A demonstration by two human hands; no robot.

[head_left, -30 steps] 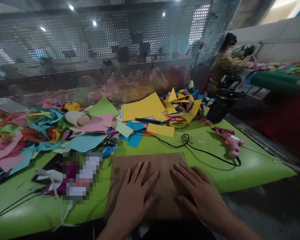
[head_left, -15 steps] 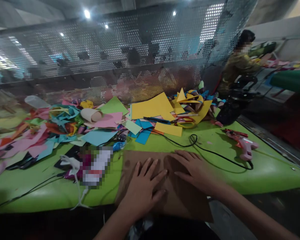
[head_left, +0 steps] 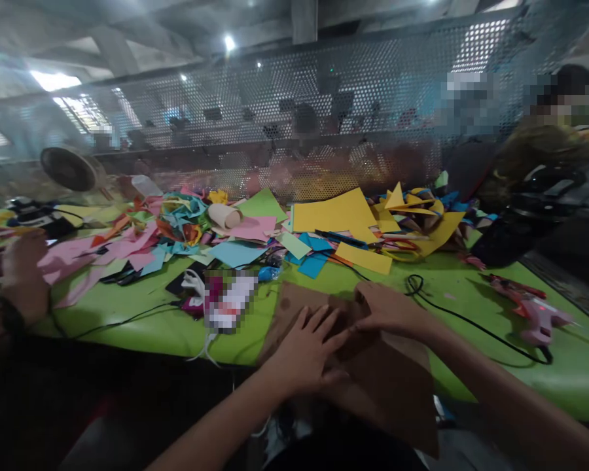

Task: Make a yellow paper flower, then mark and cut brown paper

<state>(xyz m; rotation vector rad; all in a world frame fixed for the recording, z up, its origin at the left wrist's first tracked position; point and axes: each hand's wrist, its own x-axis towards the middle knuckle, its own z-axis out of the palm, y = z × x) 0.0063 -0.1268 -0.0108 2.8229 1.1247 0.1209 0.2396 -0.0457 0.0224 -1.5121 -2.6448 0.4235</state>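
Observation:
A sheet of brown paper [head_left: 397, 386] lies at the green table's front edge, its near part sticking out over the edge. My left hand [head_left: 308, 350] rests on it, open, fingers stretched out and pressing the surface. Beside it, my right hand [head_left: 385, 309] is closed at the sheet's far part, fingers bent down and thumb close to my left fingertips. It seems to pinch the paper there, though the fingertips are partly hidden.
Coloured paper scraps [head_left: 245, 229] are heaped along the back, with scissors [head_left: 400, 248] among them. A pink glue gun [head_left: 540, 320] lies right, its black cord crossing the table. A power strip [head_left: 232, 304] sits left. Another person's hand [head_left: 24, 268] is at far left.
My right hand has gone from flat, spread fingers to bent, closed ones and moved nearer my left hand. The view has turned left, bringing another person's hand and a fan into sight.

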